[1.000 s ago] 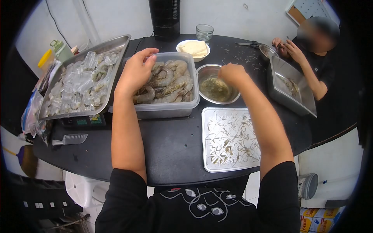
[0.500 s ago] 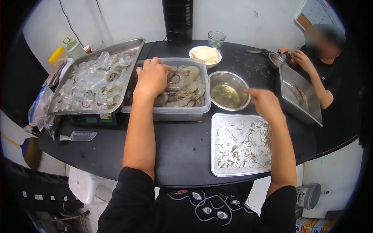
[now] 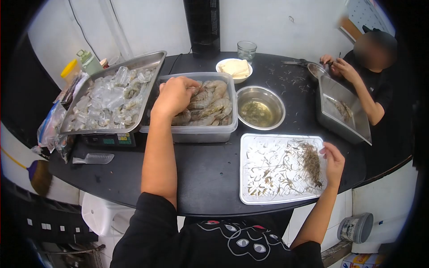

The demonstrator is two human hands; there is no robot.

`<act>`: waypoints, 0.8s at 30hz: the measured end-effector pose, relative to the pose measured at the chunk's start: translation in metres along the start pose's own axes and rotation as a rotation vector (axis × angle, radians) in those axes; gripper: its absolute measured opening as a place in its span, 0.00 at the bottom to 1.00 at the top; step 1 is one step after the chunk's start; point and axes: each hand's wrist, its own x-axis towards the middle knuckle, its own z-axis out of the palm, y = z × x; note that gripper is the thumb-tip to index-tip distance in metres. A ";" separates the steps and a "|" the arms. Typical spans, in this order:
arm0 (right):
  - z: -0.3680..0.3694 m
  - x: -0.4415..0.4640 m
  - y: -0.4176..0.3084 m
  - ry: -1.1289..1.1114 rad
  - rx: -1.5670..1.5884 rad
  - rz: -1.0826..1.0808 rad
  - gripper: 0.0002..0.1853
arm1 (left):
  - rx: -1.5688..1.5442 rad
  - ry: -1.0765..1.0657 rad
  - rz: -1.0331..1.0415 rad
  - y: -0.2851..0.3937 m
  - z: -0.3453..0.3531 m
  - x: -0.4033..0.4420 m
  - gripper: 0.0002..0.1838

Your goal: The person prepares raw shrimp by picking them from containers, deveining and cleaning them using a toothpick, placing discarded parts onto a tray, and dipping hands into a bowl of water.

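My left hand [image 3: 176,96] reaches over the translucent plastic bin [image 3: 203,130]. Its fingers curl down among raw, whole shrimp [image 3: 214,105]; the fingertips are hidden, so what they hold is unclear. My right hand [image 3: 334,161] is at the right rim of a white tray [image 3: 245,169], its fingers bent together. Anything between them is too small to make out. Beside it in the tray lies a clump of thin brownish feelers [image 3: 311,163], with many loose bits scattered to the left. A steel bowl [image 3: 281,120] of cloudy liquid stands between bin and tray.
On the left, a steel tray [image 3: 154,67] of ice and shrimp rests on a scale [image 3: 109,139]. A clear-handled knife [image 3: 94,158] lies in front. Behind are a white bowl [image 3: 234,69] and a glass [image 3: 246,51]. A co-worker's hands [image 3: 342,67] work above a steel pan [image 3: 342,127].
My right hand has moved from beside the steel bowl down to the white tray's right rim, uncovering the clump of feelers. My left hand stays at the shrimp bin. The view has shifted slightly.
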 end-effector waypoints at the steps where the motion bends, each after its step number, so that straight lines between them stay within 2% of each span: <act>1: -0.004 -0.002 0.008 0.071 0.057 0.021 0.11 | -0.025 0.027 0.000 -0.003 0.002 0.000 0.11; 5: -0.008 -0.003 0.025 0.239 0.232 0.085 0.11 | -0.054 0.060 0.170 -0.009 0.022 0.010 0.10; 7: -0.006 0.000 0.011 0.250 0.302 0.109 0.11 | -0.098 0.050 0.192 0.001 0.026 0.011 0.11; 10: -0.019 0.004 0.005 0.155 0.319 0.112 0.12 | -0.157 0.076 0.231 -0.002 0.028 0.014 0.10; 14: -0.042 0.002 0.008 0.031 0.355 0.202 0.11 | -0.231 0.068 0.164 -0.002 0.026 0.014 0.10; 18: -0.046 -0.012 0.048 -0.014 0.727 0.355 0.11 | -0.248 0.092 0.182 0.004 0.025 0.013 0.10; 24: -0.050 -0.024 0.060 0.008 0.907 0.393 0.10 | -0.233 0.065 0.182 0.003 0.030 0.014 0.09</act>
